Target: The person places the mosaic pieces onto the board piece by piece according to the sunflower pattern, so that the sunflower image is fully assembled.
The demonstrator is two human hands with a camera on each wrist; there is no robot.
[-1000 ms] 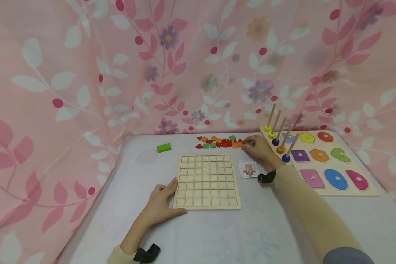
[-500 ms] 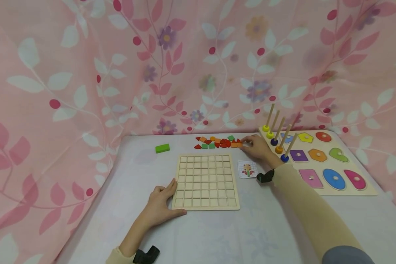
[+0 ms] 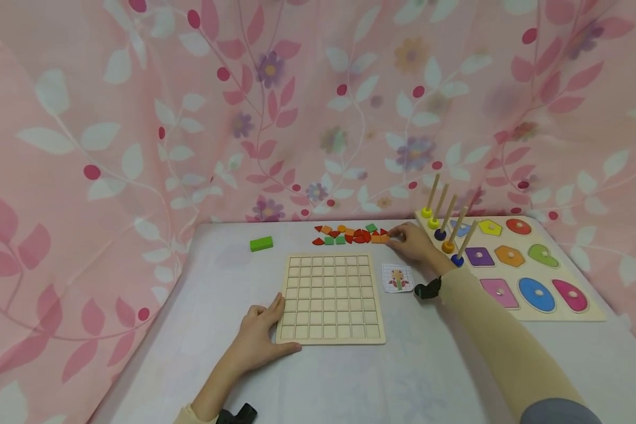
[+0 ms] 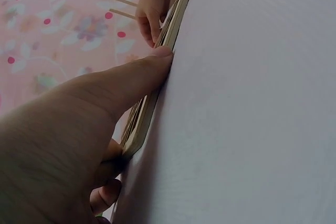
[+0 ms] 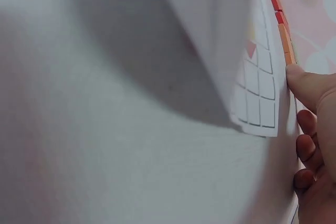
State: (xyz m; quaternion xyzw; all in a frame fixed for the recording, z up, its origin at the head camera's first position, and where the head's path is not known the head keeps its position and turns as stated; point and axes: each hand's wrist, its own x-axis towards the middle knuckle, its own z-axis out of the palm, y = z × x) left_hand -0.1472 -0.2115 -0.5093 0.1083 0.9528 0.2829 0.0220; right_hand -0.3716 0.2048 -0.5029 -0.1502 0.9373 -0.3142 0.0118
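The pale wooden grid board (image 3: 331, 299) lies flat, its square cells bare. At its near left corner, my left hand (image 3: 257, 338) holds it, thumb along the front edge and fingers by the left edge; the left wrist view shows that thumb on the board's rim (image 4: 137, 132). My right hand (image 3: 413, 241) is at the right end of the row of small coloured pieces (image 3: 359, 237). In the right wrist view, its thumb touches an orange piece (image 5: 285, 40); its index finger is hidden there. A printed pattern card (image 3: 397, 278) lies between board and right wrist.
A green block (image 3: 261, 243) lies at the back left. At the right are a shape puzzle board (image 3: 556, 312) with coloured knobbed pieces and several upright pegs (image 3: 464, 237) with beads. A floral curtain (image 3: 307, 118) hangs behind the white table (image 3: 339, 383).
The head view has tilted slightly, so the table sits a little lower in it. Both hands stay at the same places beside the board and the row of pieces.
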